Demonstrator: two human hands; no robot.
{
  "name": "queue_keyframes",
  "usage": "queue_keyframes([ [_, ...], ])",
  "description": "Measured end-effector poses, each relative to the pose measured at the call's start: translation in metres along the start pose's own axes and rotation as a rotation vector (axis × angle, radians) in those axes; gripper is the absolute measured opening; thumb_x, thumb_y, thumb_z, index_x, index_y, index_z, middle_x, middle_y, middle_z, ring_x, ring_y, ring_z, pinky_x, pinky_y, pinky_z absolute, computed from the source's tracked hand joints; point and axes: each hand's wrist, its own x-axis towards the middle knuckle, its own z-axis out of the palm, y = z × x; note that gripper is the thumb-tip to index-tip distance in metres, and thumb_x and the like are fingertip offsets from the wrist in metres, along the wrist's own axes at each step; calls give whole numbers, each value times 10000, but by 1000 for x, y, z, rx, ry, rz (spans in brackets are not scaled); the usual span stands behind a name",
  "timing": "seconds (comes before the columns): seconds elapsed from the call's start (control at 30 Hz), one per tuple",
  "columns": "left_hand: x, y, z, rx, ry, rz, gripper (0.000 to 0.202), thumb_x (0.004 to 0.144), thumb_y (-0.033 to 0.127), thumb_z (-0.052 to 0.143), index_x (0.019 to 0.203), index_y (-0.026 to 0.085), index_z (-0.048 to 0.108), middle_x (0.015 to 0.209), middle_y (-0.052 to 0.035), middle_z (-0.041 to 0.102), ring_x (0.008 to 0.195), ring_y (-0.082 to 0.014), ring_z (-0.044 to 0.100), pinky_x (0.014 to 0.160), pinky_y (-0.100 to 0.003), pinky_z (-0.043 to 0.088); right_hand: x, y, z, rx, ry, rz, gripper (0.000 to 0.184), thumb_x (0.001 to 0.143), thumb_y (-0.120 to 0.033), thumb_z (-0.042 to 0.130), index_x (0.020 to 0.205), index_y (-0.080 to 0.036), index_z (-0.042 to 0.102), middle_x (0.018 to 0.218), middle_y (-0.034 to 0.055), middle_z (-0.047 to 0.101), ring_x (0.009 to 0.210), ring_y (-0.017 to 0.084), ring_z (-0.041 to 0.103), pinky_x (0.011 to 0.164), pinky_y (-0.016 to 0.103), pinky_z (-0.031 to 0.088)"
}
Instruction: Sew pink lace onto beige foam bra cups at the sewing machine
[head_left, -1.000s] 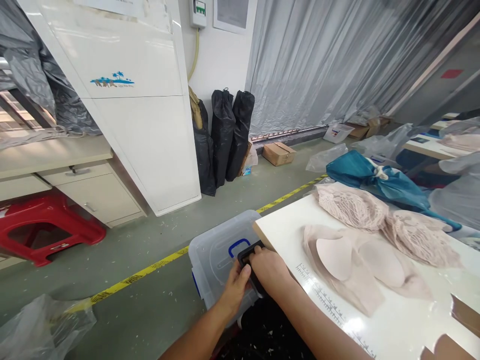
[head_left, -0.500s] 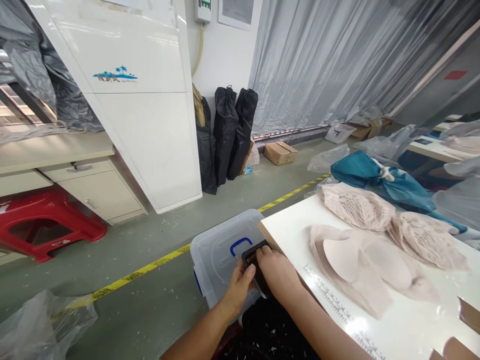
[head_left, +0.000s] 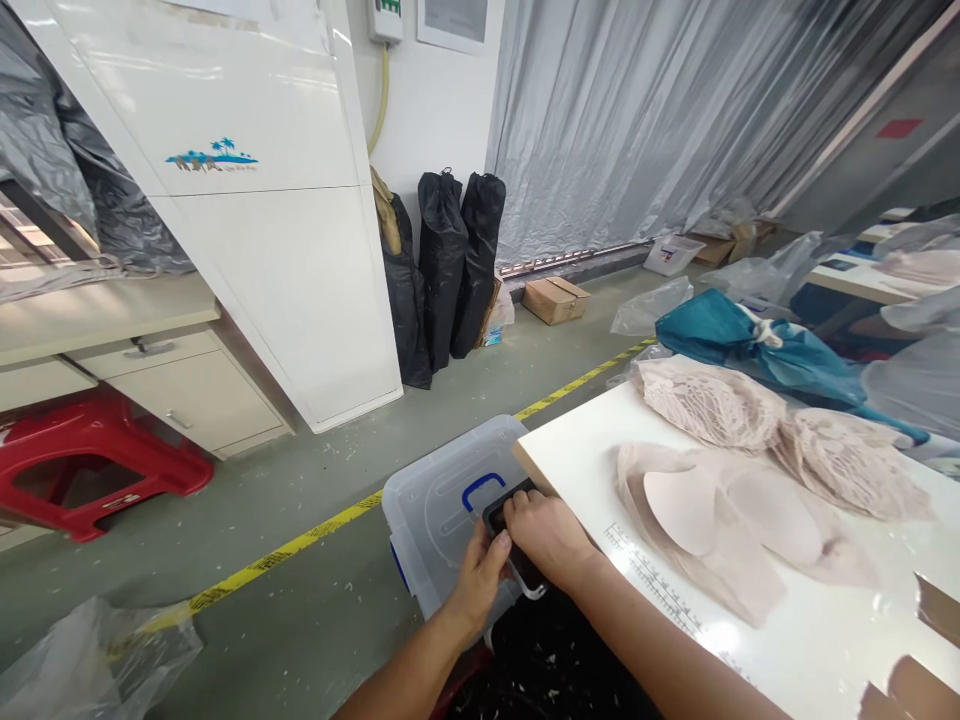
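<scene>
Both my hands meet at the near left corner of the white table [head_left: 787, 640]. My left hand [head_left: 480, 580] and my right hand [head_left: 547, 535] are closed on a small black device [head_left: 504, 515], held just off the table's edge. The device hangs above a clear plastic lidded box [head_left: 442, 510] with a blue handle that stands on the floor. On the table, right of my hands, lies a beige lace bra [head_left: 720, 520] with its padded cups facing up. What the device is I cannot make out.
More beige lace garments [head_left: 712, 405] and a teal bag [head_left: 750, 345] lie further back on the table. A white cabinet [head_left: 285, 250], black bags [head_left: 450, 270], a red stool [head_left: 90, 460], a cardboard box [head_left: 555, 300] and a yellow floor line [head_left: 300, 545] are around.
My hands stay on the black device at the table corner and have shifted slightly on it. The view has swung a little.
</scene>
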Motion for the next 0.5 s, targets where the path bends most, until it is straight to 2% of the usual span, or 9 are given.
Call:
queue_keyframes([
  [0.27, -1, 2, 1, -9, -57, 14, 663, 837, 524, 612, 1392, 225, 407, 1250, -115, 567, 1106, -282, 545, 738, -306, 515, 2, 0, -3, 7, 46, 11, 245, 921, -257, 572, 1141, -149, 584, 1023, 45, 648, 804, 142, 644, 668, 303, 557],
  [0.33, 0, 1, -1, -23, -68, 5, 652, 842, 525, 604, 1387, 226, 407, 1263, -118, 560, 1098, -282, 553, 754, -323, 519, 2, 2, -5, 32, 69, 2, 269, 904, -160, 569, 1170, -125, 578, 1020, 72, 665, 805, 163, 657, 654, 305, 560],
  [0.4, 1, -1, -2, -33, -55, 3, 628, 837, 528, 610, 1358, 223, 437, 1280, -119, 550, 1107, -280, 551, 785, -337, 518, -2, 3, -11, 77, 104, -7, 342, 858, -55, 553, 1199, -79, 569, 1081, 143, 666, 835, 210, 672, 664, 329, 567],
  [0.47, 2, -1, -1, -29, -25, 3, 615, 821, 542, 623, 1318, 210, 477, 1261, -124, 565, 1106, -279, 555, 805, -344, 515, -14, 4, -22, 147, 149, -20, 358, 834, -25, 531, 1186, -69, 582, 1145, 180, 650, 890, 235, 672, 723, 334, 567],
  [0.5, 3, 0, 0, -24, -9, 5, 610, 811, 551, 629, 1294, 202, 498, 1239, -126, 580, 1100, -280, 560, 810, -347, 514, -24, 5, -29, 178, 173, -26, 333, 851, -44, 513, 1171, -91, 591, 1163, 167, 646, 925, 225, 666, 767, 315, 559],
])
